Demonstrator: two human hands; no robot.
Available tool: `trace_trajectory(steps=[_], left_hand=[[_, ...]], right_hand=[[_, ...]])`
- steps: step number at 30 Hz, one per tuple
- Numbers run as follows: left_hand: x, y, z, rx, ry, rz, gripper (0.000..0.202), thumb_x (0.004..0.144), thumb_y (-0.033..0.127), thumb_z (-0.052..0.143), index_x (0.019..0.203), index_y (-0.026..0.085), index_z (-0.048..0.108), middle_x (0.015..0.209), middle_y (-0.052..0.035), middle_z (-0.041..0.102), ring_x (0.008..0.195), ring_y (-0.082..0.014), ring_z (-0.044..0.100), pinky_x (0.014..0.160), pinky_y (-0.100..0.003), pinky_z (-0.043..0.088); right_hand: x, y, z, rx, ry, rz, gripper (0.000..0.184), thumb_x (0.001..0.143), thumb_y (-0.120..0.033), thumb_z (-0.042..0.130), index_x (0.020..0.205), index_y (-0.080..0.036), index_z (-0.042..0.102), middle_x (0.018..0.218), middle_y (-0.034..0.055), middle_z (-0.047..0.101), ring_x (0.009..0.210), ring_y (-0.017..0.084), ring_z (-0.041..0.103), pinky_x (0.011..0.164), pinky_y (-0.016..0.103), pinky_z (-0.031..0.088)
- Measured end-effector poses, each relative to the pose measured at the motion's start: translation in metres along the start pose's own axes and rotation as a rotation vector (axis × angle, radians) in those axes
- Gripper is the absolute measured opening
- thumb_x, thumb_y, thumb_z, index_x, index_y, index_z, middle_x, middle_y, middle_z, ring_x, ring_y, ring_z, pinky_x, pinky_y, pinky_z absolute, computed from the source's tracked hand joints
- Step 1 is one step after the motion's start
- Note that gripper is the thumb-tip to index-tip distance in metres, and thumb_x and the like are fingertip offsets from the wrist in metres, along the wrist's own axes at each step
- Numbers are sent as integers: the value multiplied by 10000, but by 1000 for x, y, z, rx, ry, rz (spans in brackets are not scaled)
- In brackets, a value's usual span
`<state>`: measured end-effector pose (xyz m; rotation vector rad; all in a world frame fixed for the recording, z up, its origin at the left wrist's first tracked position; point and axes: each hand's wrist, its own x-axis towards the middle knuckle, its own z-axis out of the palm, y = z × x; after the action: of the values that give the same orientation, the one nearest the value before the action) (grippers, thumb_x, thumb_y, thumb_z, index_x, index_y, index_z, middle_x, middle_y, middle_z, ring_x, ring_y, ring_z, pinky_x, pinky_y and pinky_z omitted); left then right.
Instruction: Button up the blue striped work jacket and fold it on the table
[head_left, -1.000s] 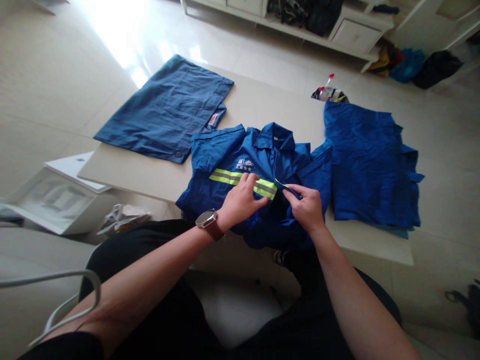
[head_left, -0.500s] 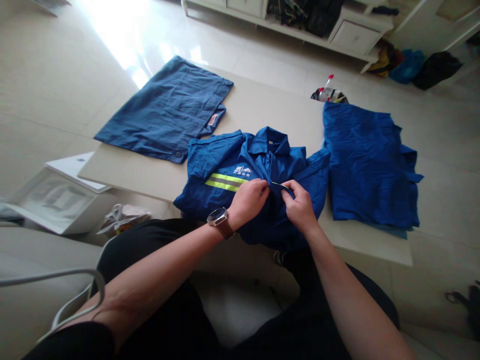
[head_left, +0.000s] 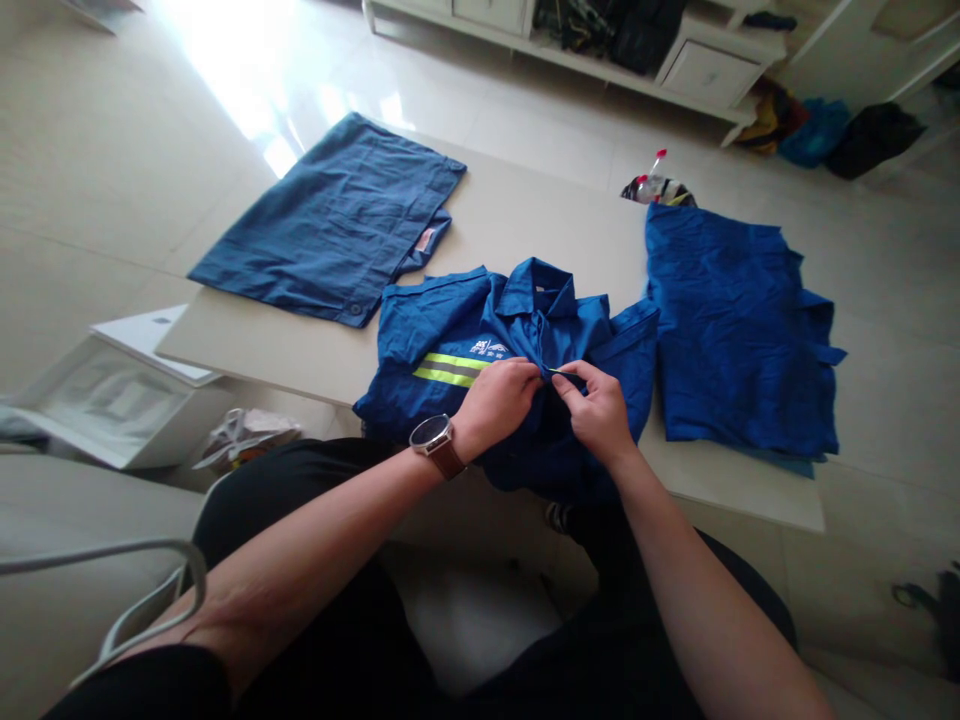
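A bright blue work shirt (head_left: 442,320) with a yellow and grey reflective stripe lies collar-up on the low beige table (head_left: 525,215), its lower part hanging over the near edge. My left hand (head_left: 496,398), with a watch on the wrist, pinches the shirt's front at the placket. My right hand (head_left: 596,405) pinches the facing edge of the front, fingertips almost touching the left hand's. Both hands are closed on the fabric at the middle of the chest.
A darker blue folded garment (head_left: 330,220) lies at the table's far left. A bright blue folded garment (head_left: 739,320) covers the right side. A bottle (head_left: 654,180) stands behind it. A white box (head_left: 112,385) sits on the floor left; a white shelf unit (head_left: 675,60) stands behind.
My hands have drawn together over the shirt's front, covering more of the reflective stripe. The shirt has bunched and shifted slightly under them.
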<state>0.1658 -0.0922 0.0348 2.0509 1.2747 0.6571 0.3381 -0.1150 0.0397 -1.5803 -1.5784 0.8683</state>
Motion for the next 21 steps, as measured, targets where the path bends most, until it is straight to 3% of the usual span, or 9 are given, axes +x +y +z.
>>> trace_trajectory(steps=[5, 10, 15, 19, 21], left_hand=[[0, 2, -3, 4, -12, 10, 262, 960, 179, 528, 787, 183, 725, 874, -69, 741, 770, -175, 641, 731, -294, 449], [4, 1, -5, 24, -8, 20, 244, 927, 146, 536, 791, 191, 734, 882, -67, 759, 800, -189, 662, 746, -299, 455], [3, -1, -15, -1, 80, 6, 222, 907, 120, 545, 930, 207, 747, 943, -55, 771, 889, -196, 685, 793, -293, 472], [1, 2, -19, 49, -1, -4, 204, 939, 178, 521, 902, 203, 721, 903, -66, 755, 864, -209, 686, 778, -305, 486], [0, 2, -20, 85, -41, -67, 201, 924, 182, 533, 997, 208, 718, 884, -62, 752, 846, -217, 691, 770, -312, 496]], right_hand=[[8, 12, 7, 303, -21, 178, 352, 769, -546, 751, 848, -205, 710, 739, 1, 648, 691, 172, 554, 649, 293, 434], [12, 17, 9, 373, -67, 254, 398, 755, -605, 732, 830, -219, 668, 629, -34, 545, 605, 150, 492, 584, 276, 398], [21, 40, -4, 216, 224, 214, 365, 797, -581, 670, 827, -221, 618, 639, -37, 529, 612, 150, 477, 589, 272, 393], [21, 43, -8, 136, 336, 156, 347, 805, -545, 712, 840, -211, 622, 647, -52, 528, 599, 135, 469, 597, 263, 394], [20, 38, -8, 133, 369, 153, 374, 766, -542, 770, 797, -214, 593, 628, -69, 507, 571, 123, 448, 585, 259, 391]])
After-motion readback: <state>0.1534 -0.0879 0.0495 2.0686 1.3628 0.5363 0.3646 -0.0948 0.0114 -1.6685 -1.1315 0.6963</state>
